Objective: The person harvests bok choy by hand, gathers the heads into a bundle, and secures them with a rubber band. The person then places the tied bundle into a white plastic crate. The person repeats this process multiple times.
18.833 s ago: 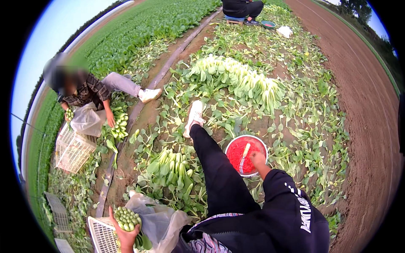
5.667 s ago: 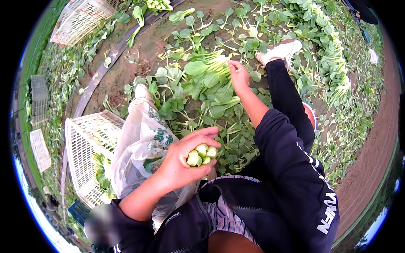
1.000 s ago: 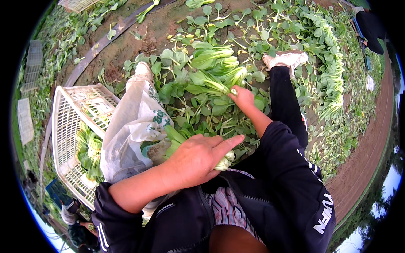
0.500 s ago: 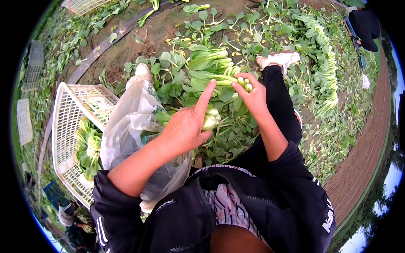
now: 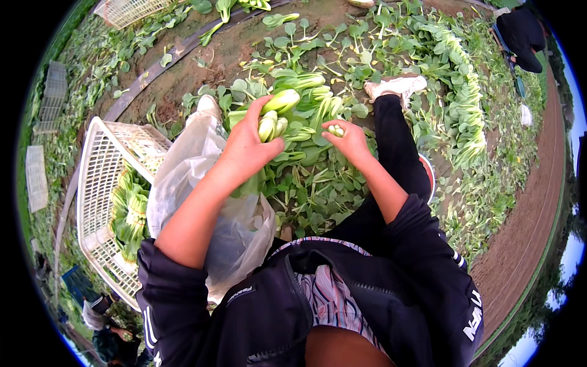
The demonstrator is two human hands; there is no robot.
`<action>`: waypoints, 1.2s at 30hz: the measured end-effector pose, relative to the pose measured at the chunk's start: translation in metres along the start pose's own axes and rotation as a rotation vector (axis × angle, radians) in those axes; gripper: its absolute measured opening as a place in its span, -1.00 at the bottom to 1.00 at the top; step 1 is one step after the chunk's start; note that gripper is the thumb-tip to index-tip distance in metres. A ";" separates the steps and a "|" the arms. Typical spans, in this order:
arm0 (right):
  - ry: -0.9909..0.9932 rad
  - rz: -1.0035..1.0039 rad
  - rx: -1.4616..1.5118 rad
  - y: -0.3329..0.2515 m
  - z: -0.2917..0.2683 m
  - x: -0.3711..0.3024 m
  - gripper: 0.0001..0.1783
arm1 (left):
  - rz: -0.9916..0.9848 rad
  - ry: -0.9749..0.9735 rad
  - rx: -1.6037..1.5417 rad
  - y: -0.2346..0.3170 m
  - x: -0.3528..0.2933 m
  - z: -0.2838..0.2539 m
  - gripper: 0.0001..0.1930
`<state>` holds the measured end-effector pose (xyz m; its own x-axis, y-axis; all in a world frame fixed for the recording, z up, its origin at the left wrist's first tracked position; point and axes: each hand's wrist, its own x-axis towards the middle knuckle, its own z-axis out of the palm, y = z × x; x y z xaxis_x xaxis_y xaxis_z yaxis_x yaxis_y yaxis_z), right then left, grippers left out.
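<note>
My left hand [image 5: 247, 137] is closed round a small bunch of bok choy [image 5: 269, 128], pale stalk ends toward the right, leaves mostly hidden behind the hand and wrist. One more bok choy [image 5: 282, 101] lies along the top of that bunch by the fingertips. A short way to its right, my right hand [image 5: 350, 144] is closed with its fingertips round a few pale green bok choy stalk ends [image 5: 335, 130]. Between and beyond the hands lies a pile of loose bok choy [image 5: 299, 81] on a bed of leaves.
At the left a white plastic crate [image 5: 92, 183] holds bundled bok choy [image 5: 131, 214]. Translucent plastic sheeting [image 5: 183, 165] covers my left leg. A long row of bok choy [image 5: 468, 104] lies to the right. Other people [image 5: 520, 37] are at the upper right and lower left.
My left hand, pointing over the pile before, has moved up and left and now grips the bok choy bunch raised. My right hand has drawn slightly down and left, away from the long-leaved bok choy.
</note>
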<state>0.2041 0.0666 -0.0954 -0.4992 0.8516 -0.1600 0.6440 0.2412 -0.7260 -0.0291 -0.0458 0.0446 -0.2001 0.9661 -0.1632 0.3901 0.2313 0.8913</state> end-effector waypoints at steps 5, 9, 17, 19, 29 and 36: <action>-0.059 0.072 -0.349 0.036 0.081 0.037 -0.75 | -0.004 0.004 0.101 -0.003 0.003 -0.003 -0.29; -0.165 0.170 -0.591 0.083 0.110 0.048 -0.77 | -0.006 -0.005 0.110 0.001 0.005 -0.005 -0.29; -0.136 0.123 -0.171 0.003 0.022 0.024 -0.75 | -0.144 -0.037 -0.328 0.008 0.002 -0.007 -0.31; -0.043 -0.156 -0.134 -0.037 -0.012 0.004 -0.77 | -0.165 -0.061 -0.482 0.011 0.003 -0.006 -0.29; -0.277 -0.082 0.722 -0.141 -0.067 -0.053 -0.84 | -0.246 -0.243 -0.738 0.012 -0.012 0.010 -0.20; -0.206 -0.098 0.668 -0.154 -0.066 -0.059 -0.84 | -0.265 -0.343 -0.782 0.020 -0.017 0.006 -0.19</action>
<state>0.1724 0.0099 0.0696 -0.6789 0.7191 -0.1480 0.1299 -0.0808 -0.9882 -0.0123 -0.0568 0.0629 0.1318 0.9022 -0.4107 -0.3800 0.4287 0.8196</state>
